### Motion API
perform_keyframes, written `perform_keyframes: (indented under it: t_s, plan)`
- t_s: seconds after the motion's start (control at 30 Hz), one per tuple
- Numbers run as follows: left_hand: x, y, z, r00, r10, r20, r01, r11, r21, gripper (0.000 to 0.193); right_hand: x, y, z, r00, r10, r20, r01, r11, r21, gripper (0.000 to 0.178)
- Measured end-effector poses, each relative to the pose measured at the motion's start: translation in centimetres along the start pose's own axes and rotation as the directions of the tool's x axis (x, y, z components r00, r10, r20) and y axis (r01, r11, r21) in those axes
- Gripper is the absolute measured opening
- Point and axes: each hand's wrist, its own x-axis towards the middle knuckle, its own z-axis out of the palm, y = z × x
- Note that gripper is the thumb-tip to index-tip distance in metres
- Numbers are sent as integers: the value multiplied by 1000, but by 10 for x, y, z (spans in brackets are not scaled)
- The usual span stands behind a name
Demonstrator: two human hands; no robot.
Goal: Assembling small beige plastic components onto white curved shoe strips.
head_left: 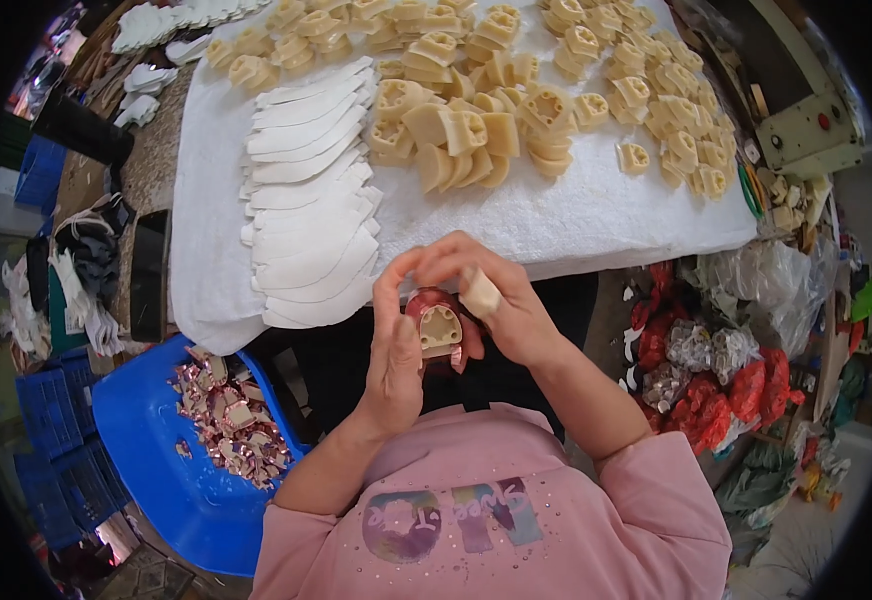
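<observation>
Between my hands, just off the table's near edge, is a small arch-shaped piece [440,331] with a cream face, several small holes and a shiny pink-red outer shell. My left hand [399,345] is closed around its left side, thumb along the edge. My right hand [509,307] curls over its top and right side, fingers bent. A pale cream cover or block [480,293] shows at the right hand's fingers; which it is I cannot tell. Hollow cream moulded pieces [461,135] are heaped on the white cloth [556,225] beyond my hands.
Thin curved white pieces [311,205] lie overlapped on the table's left. At lower left, a blue basin [141,440] holds many shiny pink-and-cream pieces [236,420]. Blue crates [51,410] stand farther left. Red and clear plastic bags [721,390] lie at the right.
</observation>
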Motion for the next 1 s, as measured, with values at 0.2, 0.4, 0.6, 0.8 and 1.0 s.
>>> perform_keyframes:
  t_s: [0.2, 0.4, 0.6, 0.8, 1.0]
  plan:
    - [2, -6, 12, 931, 339, -137, -229, 833, 504, 70, 9, 0, -1, 944, 189, 271, -259, 932, 253, 12]
    - [0, 4, 20, 948, 261, -180, -168, 895, 412, 57, -3, 23, 13, 986, -142, 90, 141, 990, 8, 19]
    - [12, 6, 16, 912, 272, -306, -173, 934, 312, 41, -13, 25, 30, 988, -134, -75, 144, 977, 158, 32]
    - [6, 3, 18, 923, 283, -259, -204, 934, 295, 36, -10, 21, 27, 935, -353, -22, 349, 930, -116, 32]
    - [6, 3, 4, 986, 25, -167, -41, 995, -92, 60, -10, 9, 15, 996, 83, 30, -84, 996, 17, 33]
